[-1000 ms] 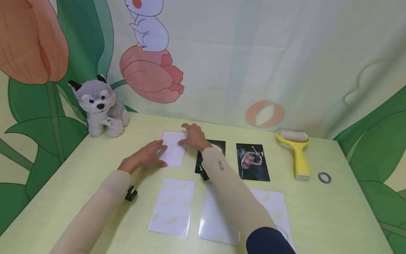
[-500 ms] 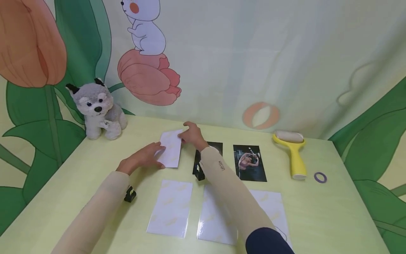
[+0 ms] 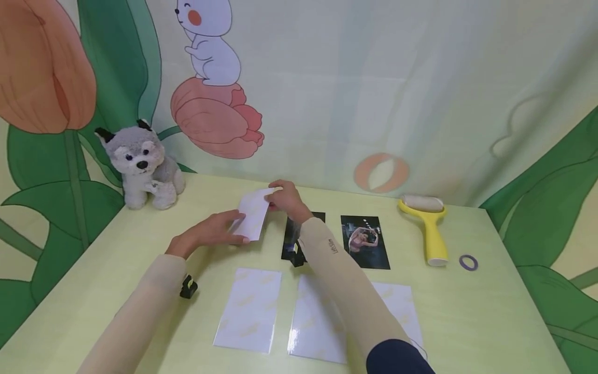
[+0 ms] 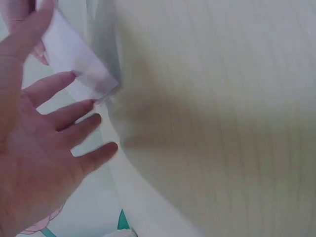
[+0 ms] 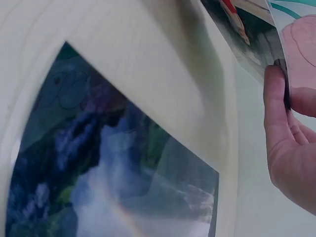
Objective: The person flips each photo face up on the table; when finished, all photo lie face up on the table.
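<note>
My right hand [image 3: 286, 200] pinches the far right corner of a photo print [image 3: 252, 215], its patterned white back turned up in the head view. That corner is raised and the print tilts and bends. Part of its picture side [image 5: 252, 37] shows in the right wrist view. My left hand [image 3: 210, 228] is at the print's left side, fingers spread, with fingertips [image 4: 71, 76] at its edge. Below my right forearm lies a dark photo [image 3: 290, 236], which shows a waterfall [image 5: 118, 168] in the right wrist view. Right of it is a photo of a stretching person [image 3: 365, 241].
Several white-backed prints lie nearer, among them a left one [image 3: 247, 311] and a middle one [image 3: 314, 324] partly under my right arm. A yellow-handled lint roller [image 3: 435, 239] and a purple ring [image 3: 469, 262] are at right. A plush husky [image 3: 140, 166] sits at the far left.
The print lay flat under both hands; my right hand has taken its far right corner and raised it. My left hand has stayed at the left side. The head view has shifted slightly.
</note>
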Tool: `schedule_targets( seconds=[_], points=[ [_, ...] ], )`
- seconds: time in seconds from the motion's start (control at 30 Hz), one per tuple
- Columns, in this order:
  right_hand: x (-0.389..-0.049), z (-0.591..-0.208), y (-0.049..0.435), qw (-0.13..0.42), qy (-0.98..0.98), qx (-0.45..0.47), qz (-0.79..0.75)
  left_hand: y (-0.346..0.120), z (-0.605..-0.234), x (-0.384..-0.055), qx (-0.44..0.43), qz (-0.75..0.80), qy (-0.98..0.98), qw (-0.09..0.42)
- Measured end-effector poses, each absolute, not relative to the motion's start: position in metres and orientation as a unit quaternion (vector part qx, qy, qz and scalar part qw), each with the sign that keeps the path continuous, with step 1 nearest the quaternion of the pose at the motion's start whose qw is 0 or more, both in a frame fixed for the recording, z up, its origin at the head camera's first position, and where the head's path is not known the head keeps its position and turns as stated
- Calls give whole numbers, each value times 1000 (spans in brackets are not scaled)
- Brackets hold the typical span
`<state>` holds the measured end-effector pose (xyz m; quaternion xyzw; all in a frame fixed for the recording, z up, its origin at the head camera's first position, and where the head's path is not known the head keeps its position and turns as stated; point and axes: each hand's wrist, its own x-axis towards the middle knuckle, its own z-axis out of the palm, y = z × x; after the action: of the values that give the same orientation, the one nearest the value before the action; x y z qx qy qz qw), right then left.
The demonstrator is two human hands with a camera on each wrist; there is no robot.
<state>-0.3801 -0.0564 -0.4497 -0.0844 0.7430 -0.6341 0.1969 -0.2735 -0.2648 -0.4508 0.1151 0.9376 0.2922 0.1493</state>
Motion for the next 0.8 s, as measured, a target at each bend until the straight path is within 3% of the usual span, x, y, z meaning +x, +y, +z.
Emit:
schedule_targets(
  seconds=[0.53,0.8],
  points=[
    [-382,-437,-44,185,620,-15,-763,-249,-439,-269,172,290,940,-47],
    [-377,-434,-40,166,604,-44,-778,-247,-438,-269,220,312,919,-96]
  ],
)
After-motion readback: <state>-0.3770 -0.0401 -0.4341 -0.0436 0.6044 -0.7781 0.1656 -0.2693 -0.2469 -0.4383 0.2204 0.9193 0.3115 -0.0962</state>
